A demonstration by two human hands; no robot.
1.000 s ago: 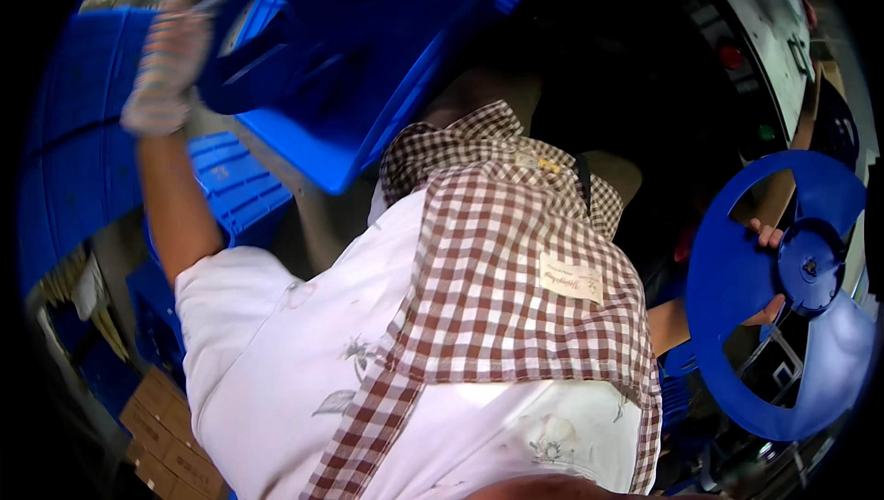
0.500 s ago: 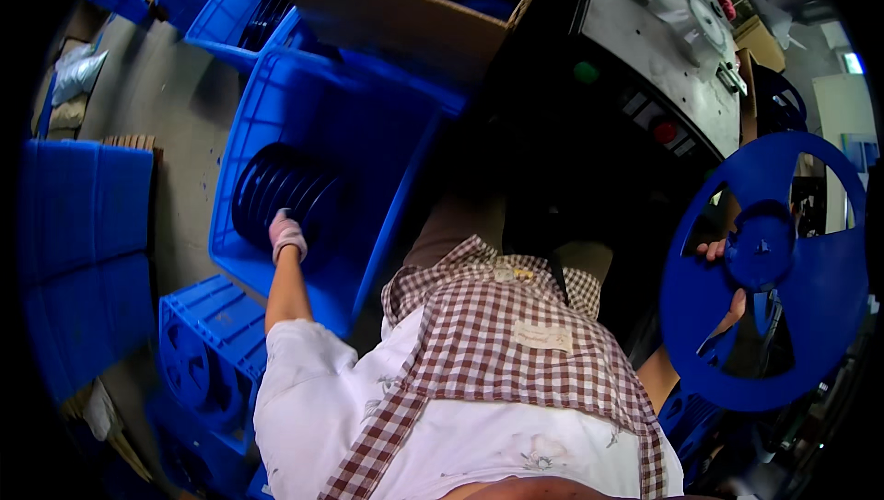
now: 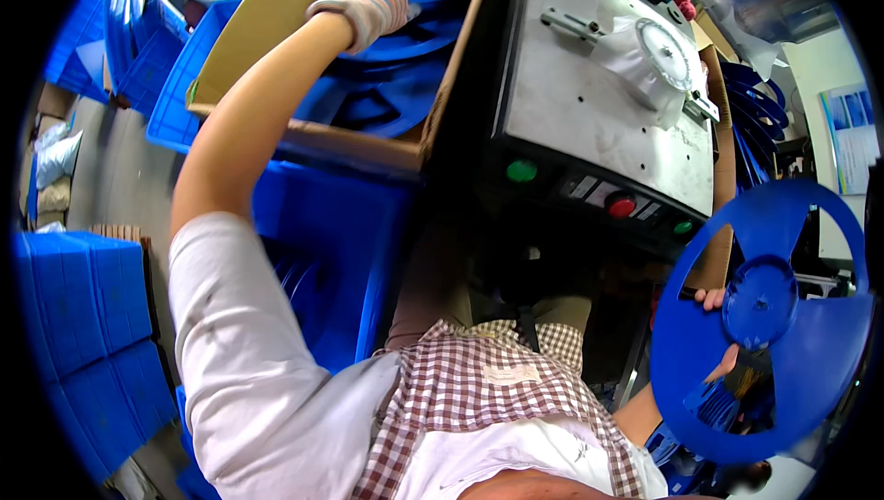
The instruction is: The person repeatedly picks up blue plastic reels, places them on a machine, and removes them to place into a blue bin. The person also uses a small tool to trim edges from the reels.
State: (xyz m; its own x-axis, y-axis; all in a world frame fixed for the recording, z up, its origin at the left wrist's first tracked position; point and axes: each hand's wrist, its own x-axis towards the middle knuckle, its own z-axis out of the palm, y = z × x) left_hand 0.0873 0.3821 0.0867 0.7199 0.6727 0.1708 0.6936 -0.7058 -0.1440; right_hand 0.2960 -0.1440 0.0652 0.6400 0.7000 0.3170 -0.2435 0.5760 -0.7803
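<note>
My left hand (image 3: 379, 5), in a striped knitted glove, is over a cardboard box (image 3: 442, 104) at the upper middle. Its thumb and finger are spread apart above blue plastic reel discs (image 3: 391, 44) lying in the box; whether they touch a disc I cannot tell. On the right, my right hand (image 3: 716, 302) grips a large blue reel disc (image 3: 833, 325) close to its hub. This disc is upright with its flat side towards me, and wide openings surround its hub. Part of the right hand is hidden behind it.
Beside the box stands a metal-topped machine (image 3: 562, 76) with green and red buttons and a plastic-wrapped dial. A blue crate (image 3: 354, 242) holding dark discs is below the box, partly behind my left arm. Stacked blue crates (image 3: 87, 307) stand at far left.
My left hand has left the discs in the blue crate and moved up and away to the cardboard box. My right hand still holds its reel disc, now slightly lower in view.
</note>
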